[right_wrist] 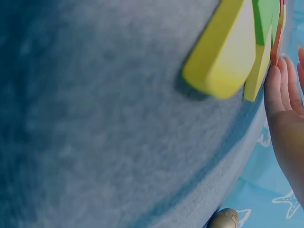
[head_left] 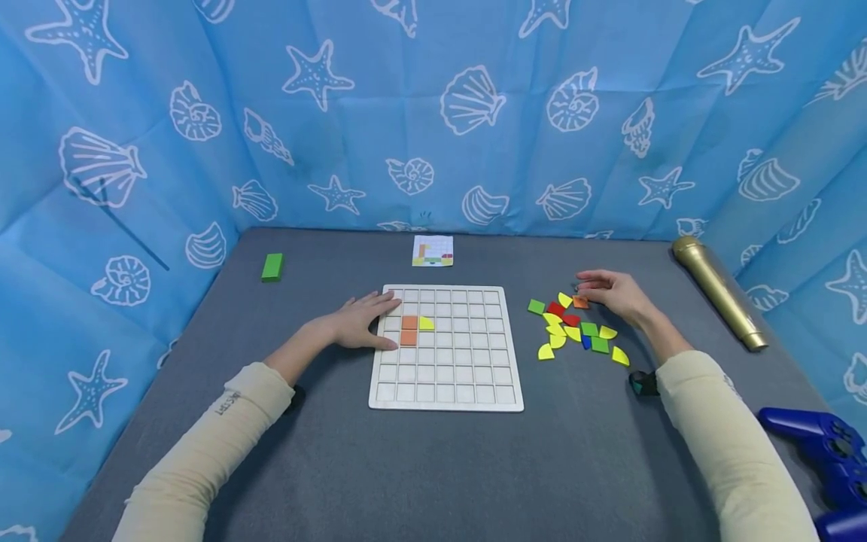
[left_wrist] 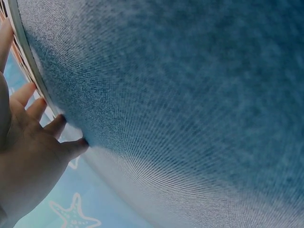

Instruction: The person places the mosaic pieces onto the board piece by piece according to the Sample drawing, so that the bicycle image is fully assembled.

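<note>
A white gridded board (head_left: 463, 374) lies mid-table, with two orange squares (head_left: 409, 322) and a yellow quarter-circle (head_left: 426, 324) in its cells. My left hand (head_left: 362, 320) rests spread on the board's left edge, thumb apart from the fingers. To the right, my right hand (head_left: 612, 293) reaches over the far side of a loose pile, its extended fingers at an orange square tile (head_left: 580, 302). In the right wrist view these fingers (right_wrist: 284, 88) look fairly straight beside the orange tile. Around it lie yellow quarter-circles (head_left: 620, 356), green squares (head_left: 600, 345), red pieces (head_left: 556, 309) and a blue piece (head_left: 586, 342).
Behind the board lies a small printed card (head_left: 433, 260) with a coloured grid pattern. A green block (head_left: 272, 267) sits at the back left. On the right are a gold microphone-like cylinder (head_left: 718, 293) and a blue game controller (head_left: 829, 452). Blue curtains (head_left: 379, 113) border the table.
</note>
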Available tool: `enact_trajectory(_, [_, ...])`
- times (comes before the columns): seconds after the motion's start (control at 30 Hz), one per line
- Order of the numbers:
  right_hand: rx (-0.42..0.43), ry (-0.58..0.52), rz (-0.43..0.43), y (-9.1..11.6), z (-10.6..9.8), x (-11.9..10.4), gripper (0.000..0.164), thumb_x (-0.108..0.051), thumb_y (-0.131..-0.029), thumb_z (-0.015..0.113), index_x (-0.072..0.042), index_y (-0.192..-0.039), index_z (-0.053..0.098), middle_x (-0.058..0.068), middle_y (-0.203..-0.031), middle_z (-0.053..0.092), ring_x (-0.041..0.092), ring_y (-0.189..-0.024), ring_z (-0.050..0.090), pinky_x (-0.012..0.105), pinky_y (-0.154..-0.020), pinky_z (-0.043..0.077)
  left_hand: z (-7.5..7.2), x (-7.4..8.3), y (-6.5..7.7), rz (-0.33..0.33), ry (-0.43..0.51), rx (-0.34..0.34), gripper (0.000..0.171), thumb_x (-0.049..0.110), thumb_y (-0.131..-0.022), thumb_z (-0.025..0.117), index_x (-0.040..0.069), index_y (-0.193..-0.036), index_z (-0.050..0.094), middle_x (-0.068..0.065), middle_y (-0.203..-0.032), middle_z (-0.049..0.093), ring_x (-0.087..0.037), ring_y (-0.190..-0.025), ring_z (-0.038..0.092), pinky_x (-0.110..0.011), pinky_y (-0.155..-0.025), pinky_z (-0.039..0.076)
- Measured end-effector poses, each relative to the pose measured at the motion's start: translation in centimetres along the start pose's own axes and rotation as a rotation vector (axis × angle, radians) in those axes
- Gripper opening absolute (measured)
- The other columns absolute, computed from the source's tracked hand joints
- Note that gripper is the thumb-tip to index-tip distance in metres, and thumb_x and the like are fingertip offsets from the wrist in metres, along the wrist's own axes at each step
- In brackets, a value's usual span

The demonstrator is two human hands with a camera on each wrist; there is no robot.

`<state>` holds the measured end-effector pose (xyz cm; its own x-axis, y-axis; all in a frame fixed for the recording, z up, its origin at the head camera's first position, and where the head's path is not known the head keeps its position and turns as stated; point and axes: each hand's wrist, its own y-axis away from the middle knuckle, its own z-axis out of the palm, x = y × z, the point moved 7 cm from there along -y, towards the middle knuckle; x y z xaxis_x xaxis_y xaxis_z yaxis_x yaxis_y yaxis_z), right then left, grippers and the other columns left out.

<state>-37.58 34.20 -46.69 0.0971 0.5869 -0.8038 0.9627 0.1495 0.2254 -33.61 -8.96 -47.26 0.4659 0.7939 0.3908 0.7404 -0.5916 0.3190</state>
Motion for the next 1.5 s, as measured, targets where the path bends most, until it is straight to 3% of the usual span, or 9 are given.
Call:
enact_trajectory(0.2, [-0.050, 0.035, -0.029, 0.4, 0.1, 0.0, 0.047, -0.009, -0.097, 0.057, 0.004, -0.139, 0.042, 0.026, -0.126, 0.052, 0.029, -0.107, 0.055, 0.029, -0.085, 0.050, -0.3, 0.3, 0.1, 0.024, 0.004, 0.003, 0.089, 0.052, -0.087, 0.063, 0.011, -0.154, 0.019, -0.012, -0.158, 0.009, -0.036, -0.143, 0.004, -0.061, -0.109, 0.005])
enact_trajectory(0.5, [-0.079, 0.167, -0.114, 0.6, 0.4, -0.5, 0.046, -0.001, -0.091, 0.062, 0.007, -0.134, 0.047, 0.026, -0.122, 0.053, 0.035, -0.107, 0.053, 0.025, -0.081, 0.050, -0.3, 0.3, 0.2, 0.024, 0.007, 0.009, 0.089, 0.052, -0.088, 0.063, 0.011, -0.154, 0.019, -0.012, -0.158, 0.009, -0.035, -0.143, 0.004, -0.061, -0.109, 0.005])
enact_trajectory(0.97, [-0.094, 0.256, -0.150, 0.5, 0.6, -0.7, 0.044, 0.002, -0.090, 0.063, 0.008, -0.131, 0.050, 0.023, -0.109, 0.057, 0.030, -0.095, 0.053, 0.036, -0.079, 0.049, -0.2, 0.2, 0.0, 0.020, 0.010, 0.004, 0.089, 0.054, -0.087, 0.062, 0.012, -0.154, 0.019, -0.011, -0.158, 0.009, -0.035, -0.143, 0.003, -0.061, -0.109, 0.004])
enact_trajectory(1.27, [-0.067, 0.252, -0.078, 0.9, 0.1, -0.2, 0.038, -0.010, -0.092, 0.066, 0.007, -0.124, 0.056, 0.013, -0.088, 0.058, 0.025, -0.076, 0.052, 0.030, -0.063, 0.044, -0.2, 0.4, 0.0, 0.028, 0.013, 0.001, 0.089, 0.053, -0.088, 0.062, 0.011, -0.154, 0.019, -0.012, -0.158, 0.008, -0.036, -0.143, 0.003, -0.062, -0.108, 0.005])
enact_trajectory(1.5, [-0.050, 0.239, 0.001, 0.7, -0.5, 0.8, 0.036, -0.019, -0.094, 0.064, 0.007, -0.117, 0.060, 0.007, -0.084, 0.066, 0.021, -0.077, 0.061, 0.031, -0.069, 0.049, -0.1, 0.3, -0.1, 0.010, 0.011, -0.006, 0.089, 0.053, -0.088, 0.063, 0.012, -0.154, 0.019, -0.012, -0.158, 0.008, -0.035, -0.143, 0.003, -0.061, -0.109, 0.005])
